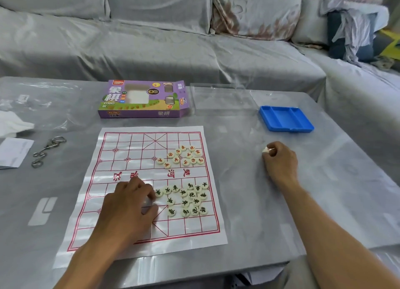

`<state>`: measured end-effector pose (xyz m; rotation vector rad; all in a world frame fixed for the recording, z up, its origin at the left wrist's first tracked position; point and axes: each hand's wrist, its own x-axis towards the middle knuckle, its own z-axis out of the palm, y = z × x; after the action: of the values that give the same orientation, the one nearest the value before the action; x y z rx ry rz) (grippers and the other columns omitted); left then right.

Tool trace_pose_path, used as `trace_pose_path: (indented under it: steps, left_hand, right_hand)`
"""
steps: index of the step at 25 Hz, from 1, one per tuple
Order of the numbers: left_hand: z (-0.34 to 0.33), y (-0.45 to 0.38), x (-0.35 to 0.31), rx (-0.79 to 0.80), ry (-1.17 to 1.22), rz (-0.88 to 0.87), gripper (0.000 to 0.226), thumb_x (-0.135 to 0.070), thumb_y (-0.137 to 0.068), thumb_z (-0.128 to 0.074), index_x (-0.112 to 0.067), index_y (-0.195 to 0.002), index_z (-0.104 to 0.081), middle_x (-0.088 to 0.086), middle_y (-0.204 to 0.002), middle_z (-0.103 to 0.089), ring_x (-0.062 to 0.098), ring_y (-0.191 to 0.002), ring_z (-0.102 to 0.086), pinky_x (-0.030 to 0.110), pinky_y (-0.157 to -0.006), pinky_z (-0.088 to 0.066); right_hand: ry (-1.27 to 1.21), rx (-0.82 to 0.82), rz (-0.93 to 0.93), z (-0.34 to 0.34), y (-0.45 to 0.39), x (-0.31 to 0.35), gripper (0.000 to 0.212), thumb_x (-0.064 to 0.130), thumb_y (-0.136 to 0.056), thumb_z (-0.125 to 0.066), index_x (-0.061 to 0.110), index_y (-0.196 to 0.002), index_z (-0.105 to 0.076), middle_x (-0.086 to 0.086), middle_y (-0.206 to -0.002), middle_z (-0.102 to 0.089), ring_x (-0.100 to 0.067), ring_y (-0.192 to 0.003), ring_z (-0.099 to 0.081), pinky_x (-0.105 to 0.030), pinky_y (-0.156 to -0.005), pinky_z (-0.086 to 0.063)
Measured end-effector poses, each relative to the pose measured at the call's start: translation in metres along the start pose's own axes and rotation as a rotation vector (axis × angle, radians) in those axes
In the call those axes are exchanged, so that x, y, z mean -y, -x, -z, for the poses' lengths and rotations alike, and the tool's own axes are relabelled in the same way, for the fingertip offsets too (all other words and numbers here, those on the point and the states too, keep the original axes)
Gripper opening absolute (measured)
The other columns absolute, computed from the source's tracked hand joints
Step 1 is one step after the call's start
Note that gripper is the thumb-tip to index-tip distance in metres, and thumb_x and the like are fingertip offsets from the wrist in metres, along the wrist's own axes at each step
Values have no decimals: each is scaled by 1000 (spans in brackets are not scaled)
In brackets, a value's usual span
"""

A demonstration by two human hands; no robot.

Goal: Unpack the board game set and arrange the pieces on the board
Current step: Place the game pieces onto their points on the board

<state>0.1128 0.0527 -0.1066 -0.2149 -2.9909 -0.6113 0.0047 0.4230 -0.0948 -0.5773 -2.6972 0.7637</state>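
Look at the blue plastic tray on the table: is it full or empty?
Empty. The blue tray shows bare compartments; the red-lettered pieces and black-lettered pieces lie heaped on the paper xiangqi board.

The board point(121, 202) lies near on the table point(281, 202), pieces point(186, 199) heaped on its right; box point(142, 99) behind, tray point(285, 118) far right.

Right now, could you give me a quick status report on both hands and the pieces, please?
Left hand on board, grip unclear. Right hand off board, pinching pale piece. Red pieces and black pieces heaped, unarranged. Nothing in the way.
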Motion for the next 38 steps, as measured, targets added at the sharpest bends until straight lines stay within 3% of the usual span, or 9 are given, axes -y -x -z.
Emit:
trace_pose_path:
  steps: [6, 9, 13, 18, 20, 24, 27, 32, 38]
  left_hand:
    - [0, 2, -2, -26, -28, -23, 18, -42, -78, -62, -31, -91, -63, -13, -99, -55, 18, -95, -52, 35, -70, -45]
    - [3, 1, -3, 4, -5, -10, 21, -42, -79, -58, -30, -96, -63, -12, -104, -55, 17, -98, -51, 33, -74, -45]
    - [8, 6, -1, 31, 10, 3, 23, -42, -84, -51, -32, -104, -58, -13, -113, -51, 14, -107, -46, 32, -83, -42]
    - [8, 0, -6, 66, -60, 11, 27, -44, -88, -48, -33, -112, -53, -12, -121, -45, 15, -115, -41, 33, -89, -40]
    - [7, 2, -4, 50, -53, 9, 27, -44, -88, -50, -33, -112, -55, -13, -120, -47, 15, -114, -42, 32, -88, -41]
    - [0, 4, -1, 9, -20, -25, 20, -39, -76, -62, -31, -94, -64, -12, -102, -56, 19, -98, -54, 34, -70, -44]
    - [-2, 2, -2, -1, -35, -5, 14, -38, -76, -66, -31, -88, -63, -12, -97, -57, 19, -93, -54, 34, -67, -43]
    - [2, 2, -8, -8, -43, 20, 16, -41, -83, -62, -31, -95, -63, -13, -105, -55, 15, -101, -50, 33, -78, -44]
    - [7, 4, -12, 2, -4, 44, 19, -44, -87, -55, -34, -103, -59, -16, -113, -49, 11, -109, -44, 29, -85, -40]
  right_hand:
    - [-207, 89, 345, -19, 37, 93, 6, 18, -84, -70, 19, -89, -68, 9, -81, -66, -6, -76, -61, -26, -76, -53]
    - [-112, 137, 650, -60, 62, 151, 6, 11, -86, -65, 14, -86, -71, 4, -82, -68, -13, -77, -59, -28, -73, -50]
    - [171, 78, 777, -112, 81, 197, 15, -2, -79, -60, 11, -74, -66, -4, -73, -67, -25, -73, -56, -35, -71, -45]
    - [152, 258, 863, -114, 84, 198, 18, 21, -92, -58, 17, -86, -74, -2, -80, -73, -27, -79, -58, -36, -78, -42]
    - [45, 228, 797, -93, 72, 180, 16, 19, -92, -58, 17, -94, -74, 1, -91, -74, -25, -85, -58, -36, -78, -46]
    - [59, 21, 270, -31, 21, 85, 31, 14, -91, -51, 19, -119, -61, -2, -122, -62, -21, -109, -54, -34, -92, -44]
    - [137, 52, -18, -6, 1, 20, 44, 15, -91, -45, 20, -135, -48, -7, -139, -46, -30, -124, -44, -41, -102, -36]
    - [224, 80, 81, -21, -17, 3, 23, 14, -93, -47, 14, -101, -68, -13, -111, -62, -31, -98, -55, -42, -86, -46]
    - [-36, 11, 174, -16, 13, 68, 10, 16, -81, -68, 16, -91, -69, -1, -92, -67, -18, -84, -60, -36, -81, -51]
